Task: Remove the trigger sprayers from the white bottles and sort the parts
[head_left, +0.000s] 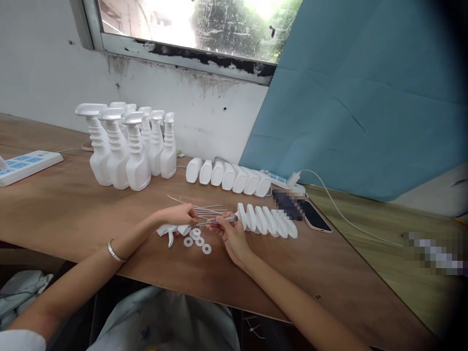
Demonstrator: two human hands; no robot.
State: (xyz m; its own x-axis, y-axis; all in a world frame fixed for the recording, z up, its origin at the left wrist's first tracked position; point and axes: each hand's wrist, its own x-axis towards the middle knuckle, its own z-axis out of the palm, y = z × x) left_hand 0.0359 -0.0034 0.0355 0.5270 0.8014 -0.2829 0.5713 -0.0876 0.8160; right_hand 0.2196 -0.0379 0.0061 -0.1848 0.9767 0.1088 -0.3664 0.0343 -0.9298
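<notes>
Stick, thin and grey: pinched near its middle by the right hand, held about level just above the tabletop, far end pointing at a row of white ribbed pieces. Too small to tell whether tube or tool.

Right hand: fingers drawn in narrow around the stick, forearm stretched over the front edge of the tabletop.

Left hand: fingers bent down together, fingertips at the near ends of a fan of thin clear straws; cannot tell whether gripping one or only touching. Silver bracelet on that wrist.

Just under the left hand: white spray triggers, lying on their sides. Between the two hands: four flat white rings, close together on the wood.

Further back, in the middle: a row of white bottles laid on their sides, packed one against the next. To their left: a cluster of spray bottles standing upright, trigger heads on.

Far left: a white power strip. Behind the ribbed pieces: a second strip with a plug in it and a white cable running off to the right. Just right of the ribbed pieces: a phone, lying flat, screen dark.

Behind all this: a stained white wall, a window above, a blue sheet covering the right side.
</notes>
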